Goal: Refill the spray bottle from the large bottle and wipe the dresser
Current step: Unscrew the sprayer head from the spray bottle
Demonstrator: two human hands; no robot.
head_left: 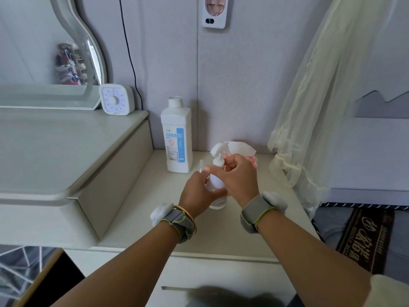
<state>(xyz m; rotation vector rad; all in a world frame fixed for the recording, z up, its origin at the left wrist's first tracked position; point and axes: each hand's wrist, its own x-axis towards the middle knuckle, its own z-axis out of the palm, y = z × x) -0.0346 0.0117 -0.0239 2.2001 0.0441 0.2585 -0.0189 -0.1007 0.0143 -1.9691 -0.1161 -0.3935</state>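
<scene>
A small clear spray bottle (pixel 218 203) with a white trigger head stands on the low dresser top (pixel 254 235). My left hand (pixel 198 190) grips its body from the left. My right hand (pixel 238 175) pinches its neck just under the trigger head. The large white bottle (pixel 178 138) with a blue label stands upright and capped behind them, against the wall. A pink and white cloth (pixel 241 150) lies behind my right hand, partly hidden by it.
A raised dresser section (pixel 55 151) with a mirror (pixel 66 47) and a white timer (pixel 116 99) fills the left. A cream net curtain (pixel 321 107) hangs at the right over the bed (pixel 365 235). A black cable (pixel 130 52) runs down the wall.
</scene>
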